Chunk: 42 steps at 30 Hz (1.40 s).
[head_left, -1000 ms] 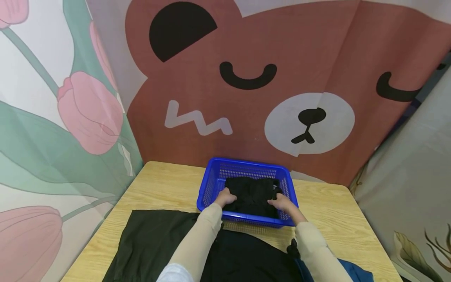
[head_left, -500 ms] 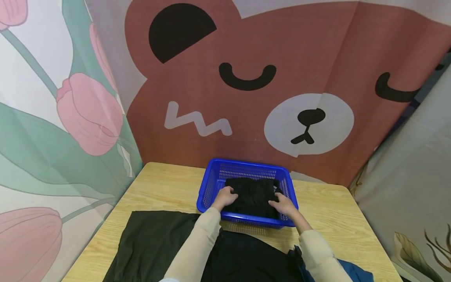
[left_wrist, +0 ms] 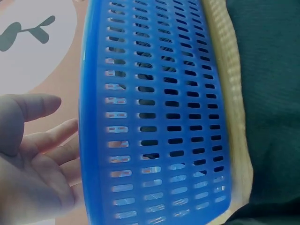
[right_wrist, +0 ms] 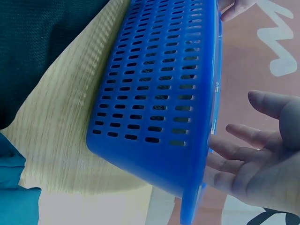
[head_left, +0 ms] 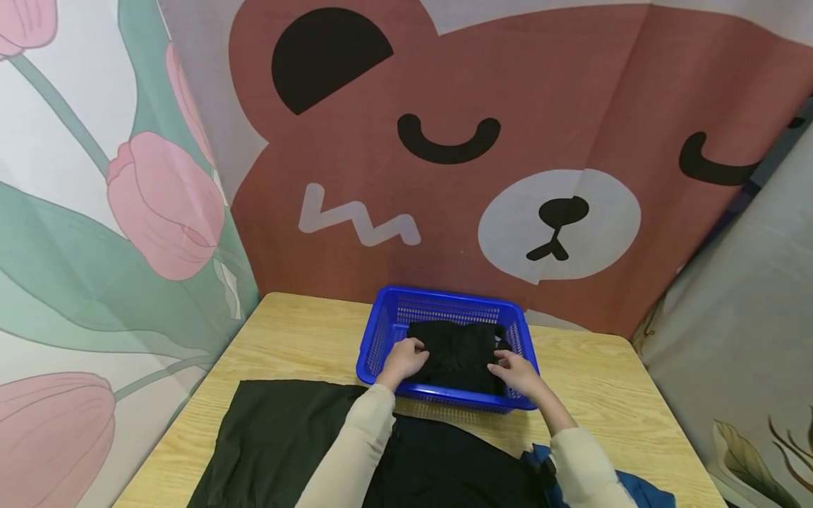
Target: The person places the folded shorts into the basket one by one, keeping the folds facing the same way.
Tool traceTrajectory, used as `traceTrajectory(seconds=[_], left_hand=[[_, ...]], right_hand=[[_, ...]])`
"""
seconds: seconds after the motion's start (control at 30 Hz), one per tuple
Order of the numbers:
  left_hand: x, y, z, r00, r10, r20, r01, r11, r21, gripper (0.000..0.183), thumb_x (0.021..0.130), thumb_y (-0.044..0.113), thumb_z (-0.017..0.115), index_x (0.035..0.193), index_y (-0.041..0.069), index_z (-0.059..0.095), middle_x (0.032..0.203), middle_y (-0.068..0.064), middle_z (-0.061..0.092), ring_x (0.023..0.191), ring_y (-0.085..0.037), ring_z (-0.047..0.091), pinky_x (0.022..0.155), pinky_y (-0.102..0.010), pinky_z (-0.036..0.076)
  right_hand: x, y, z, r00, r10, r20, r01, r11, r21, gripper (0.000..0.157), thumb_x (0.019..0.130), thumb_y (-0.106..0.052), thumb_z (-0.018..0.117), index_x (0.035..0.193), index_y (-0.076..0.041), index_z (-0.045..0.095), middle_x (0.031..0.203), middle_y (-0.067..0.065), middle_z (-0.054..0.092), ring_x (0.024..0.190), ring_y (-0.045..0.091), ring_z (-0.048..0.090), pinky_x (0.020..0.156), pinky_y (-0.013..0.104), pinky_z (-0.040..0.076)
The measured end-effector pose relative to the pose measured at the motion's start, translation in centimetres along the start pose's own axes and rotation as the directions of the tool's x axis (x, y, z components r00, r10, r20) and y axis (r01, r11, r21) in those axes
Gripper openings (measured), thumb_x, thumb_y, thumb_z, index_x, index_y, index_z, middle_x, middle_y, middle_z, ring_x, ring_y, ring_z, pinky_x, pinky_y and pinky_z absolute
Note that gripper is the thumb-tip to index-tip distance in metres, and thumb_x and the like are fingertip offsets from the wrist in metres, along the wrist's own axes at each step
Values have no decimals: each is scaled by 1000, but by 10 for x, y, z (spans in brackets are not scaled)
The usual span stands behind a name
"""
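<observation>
Both hands have eased up and back a bit from the folded black garment (head_left: 460, 353), which hasn't budged. Left hand (head_left: 404, 360) and right hand (head_left: 517, 372) are well apart, fingers loose and gripping nothing — can't tell if any fingertip brushes the fabric. Basket (head_left: 457, 396) is shiny blue plastic, rectangular with rounded corners and rows of slotted holes, on a pale wood-grain table (head_left: 305, 339). Garment sits inside: matte, soft-looking, squarish, slightly rumpled, with a tiny pale patch on its right edge — too small to read. Dark cloth (head_left: 279, 430) lies flat in front, crumpled blue fabric (head_left: 648, 488) off right.
</observation>
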State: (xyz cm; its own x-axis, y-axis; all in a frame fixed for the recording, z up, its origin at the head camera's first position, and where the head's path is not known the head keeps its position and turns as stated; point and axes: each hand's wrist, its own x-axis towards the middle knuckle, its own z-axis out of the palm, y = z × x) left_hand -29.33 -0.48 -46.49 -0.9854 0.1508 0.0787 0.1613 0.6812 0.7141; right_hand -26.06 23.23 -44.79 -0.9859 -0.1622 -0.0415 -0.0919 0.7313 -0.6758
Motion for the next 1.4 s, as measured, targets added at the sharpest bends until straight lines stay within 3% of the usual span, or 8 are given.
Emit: traceTrajectory(seconds=[0.37, 0.73, 1.17, 1.4], left_hand=[[-12, -2, 4, 999, 29, -41, -32, 997, -70, 21, 85, 11, 57, 101, -2, 63, 88, -9, 63, 81, -23, 59, 69, -37, 47], [-27, 2, 4, 982, 137, -132, -152, 983, -103, 19, 84, 8, 57, 98, -3, 64, 86, -9, 63, 80, -21, 59, 69, -34, 47], [-39, 5, -1, 973, 154, -169, -183, 968, -171, 16, 85, 6, 57, 97, -1, 64, 85, -8, 64, 78, -20, 59, 67, -30, 48], [-49, 9, -3, 946, 195, -260, -236, 962, -135, 13, 83, 4, 58, 92, 0, 66, 79, -6, 64, 70, -15, 59, 62, -27, 48]], right_hand=[[-14, -2, 0, 999, -18, -27, 19, 999, 28, 44, 89, -16, 53, 122, 11, 44, 109, 27, 53, 100, 39, 50, 79, 47, 44], [-27, 0, -1, 997, -38, -71, 42, 997, 61, 42, 89, -13, 53, 121, 13, 44, 110, 31, 52, 102, 41, 49, 82, 48, 42], [-47, -3, -9, 995, -22, -97, 37, 987, 156, 45, 91, -22, 51, 125, 7, 43, 116, 27, 50, 104, 37, 48, 82, 47, 43], [-56, -6, -9, 994, -28, -110, 49, 981, 190, 43, 91, -21, 52, 123, 8, 45, 114, 26, 52, 103, 36, 50, 80, 43, 46]])
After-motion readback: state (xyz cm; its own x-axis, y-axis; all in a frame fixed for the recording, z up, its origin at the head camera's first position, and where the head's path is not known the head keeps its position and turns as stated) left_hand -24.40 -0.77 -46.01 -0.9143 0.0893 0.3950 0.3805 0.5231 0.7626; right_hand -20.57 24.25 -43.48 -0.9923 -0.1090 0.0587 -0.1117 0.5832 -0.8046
